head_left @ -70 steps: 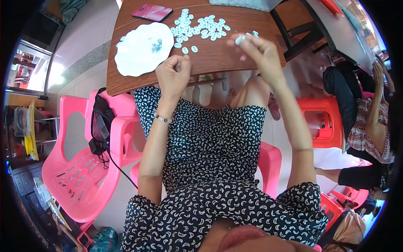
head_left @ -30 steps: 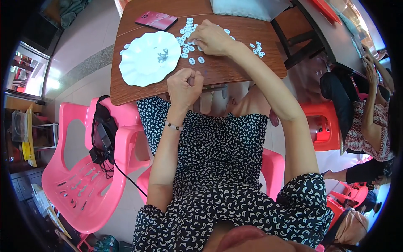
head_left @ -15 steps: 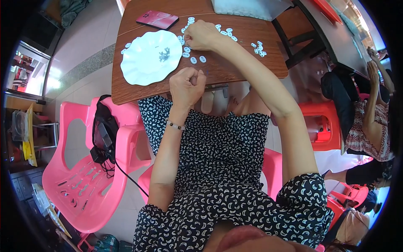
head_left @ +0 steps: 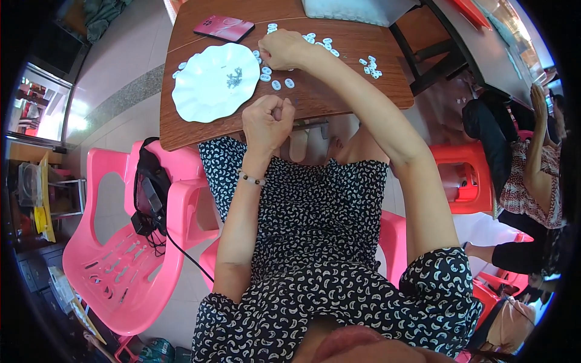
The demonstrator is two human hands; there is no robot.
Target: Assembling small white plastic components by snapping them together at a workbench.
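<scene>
My left hand (head_left: 267, 126) is closed in a curled grip just over the near edge of the brown wooden table; whatever it holds is hidden by the fingers. My right hand (head_left: 283, 51) reaches across to the middle of the table, fingers curled down among small white oval pieces with holes; its fingertips are out of sight. A few such pieces, among them an oval piece (head_left: 276, 85), lie between my two hands. Left of them rests a white wavy-rimmed plate (head_left: 193, 91) carrying a little heap of small grey bits (head_left: 235, 78).
A pink phone (head_left: 223, 28) lies behind the plate. More white pieces (head_left: 371, 68) are grouped at the table's right, and a pale translucent bin (head_left: 357, 12) stands at the back. A pink chair (head_left: 121, 266) with a black bag is at left; people sit at right.
My right hand has shifted slightly left and down toward the plate's right rim. My left hand stays closed in nearly the same place.
</scene>
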